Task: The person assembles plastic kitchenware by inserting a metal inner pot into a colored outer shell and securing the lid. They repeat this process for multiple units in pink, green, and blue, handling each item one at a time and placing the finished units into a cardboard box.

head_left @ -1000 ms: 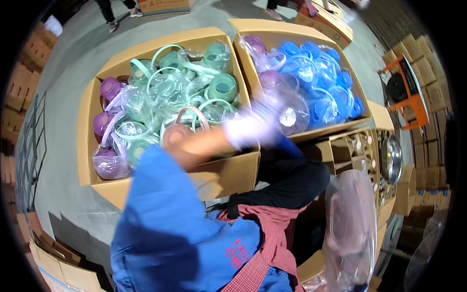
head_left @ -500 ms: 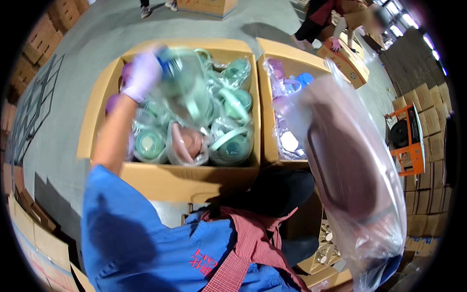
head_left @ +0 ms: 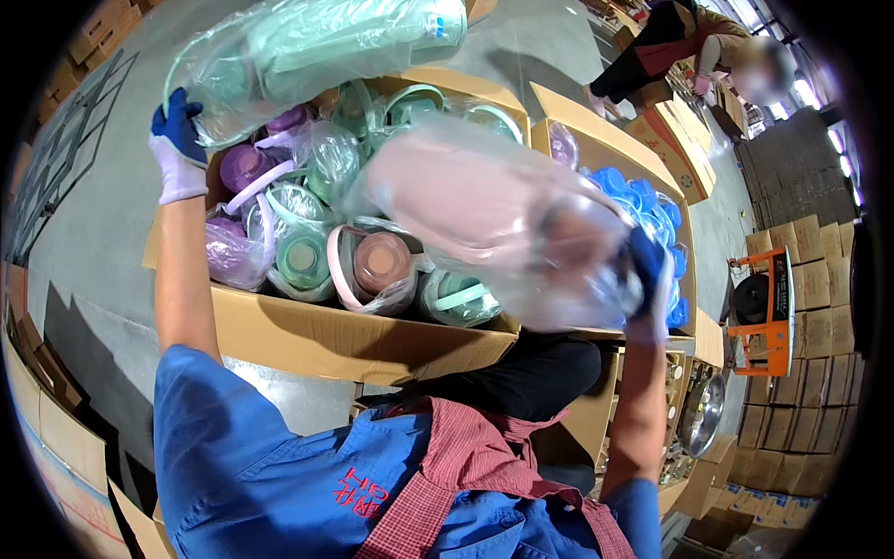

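Note:
My left hand (head_left: 179, 144), in a white glove with blue palm and fingers, is closed on the handle end of a pale green thermos flask (head_left: 345, 47) in clear plastic. That flask is held up over the far side of a carton (head_left: 354, 345). My right hand (head_left: 649, 284), gloved alike, is closed round the near end of a bagged pink thermos flask (head_left: 466, 191). The pink flask is tilted across the carton's right side and blurred by motion. Beneath both, bagged green, purple and pink flasks (head_left: 303, 263) stand in the carton with their loop handles up.
A second carton (head_left: 643, 154) on the right holds blue-capped items (head_left: 643, 200). Below it are a box of small metallic parts and a round steel bowl (head_left: 703, 415). An orange-framed machine (head_left: 764, 312), stacked cartons (head_left: 810, 326) and a co-worker (head_left: 666, 47) are beyond.
My left hand has lifted the green flask out and up, to the far left. The pink flask has swung from the right over the carton, and my right hand has come into view holding it.

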